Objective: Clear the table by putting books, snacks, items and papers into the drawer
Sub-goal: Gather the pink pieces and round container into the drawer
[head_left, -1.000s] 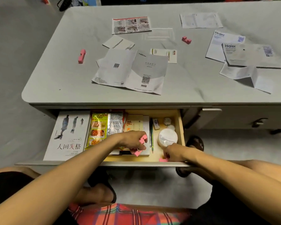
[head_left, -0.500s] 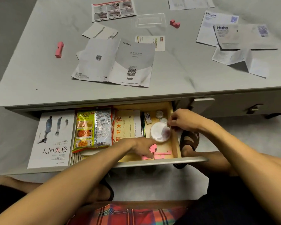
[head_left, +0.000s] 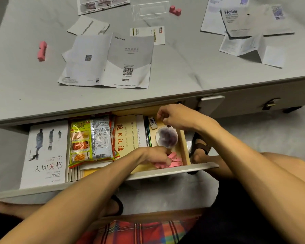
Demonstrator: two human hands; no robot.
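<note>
Head view, looking down: the drawer [head_left: 197, 166] stands pulled out from under the near edge of the grey surface [head_left: 183, 67]. Its left part is filled edge to edge by a white book [head_left: 46, 155], a snack packet [head_left: 92, 140] and a yellow book [head_left: 126, 132], the packet overlapping both. Free room remains only in the right compartment, which holds a round white container [head_left: 166, 139], an eraser [head_left: 152, 122] near the far wall and a cluster of pink blocks [head_left: 173, 162] against the near front wall.

The left hand [head_left: 155, 156] reaches in over the drawer's front rim, fingers curled down onto the pink blocks; whether they grip one or merely press on them cannot be told. The right hand [head_left: 176, 117] hovers at the far right corner of the drawer, above the container's far rim, thumb and forefinger pinched together; something small and dark shows just below the hand, but whether it is held cannot be told.

On the surface, a large unfolded leaflet [head_left: 109, 62] lies near the front edge, with open surface to its left and right. One pink block [head_left: 42, 51] lies well to the left of it, another [head_left: 175, 10] at the far middle beside a clear plastic sleeve [head_left: 151, 11]. A small card [head_left: 148, 35] touches the leaflet's far right corner. Haier papers [head_left: 250, 22] overlap at the far right, with a folded sheet [head_left: 252, 48] just on their near side.
</note>
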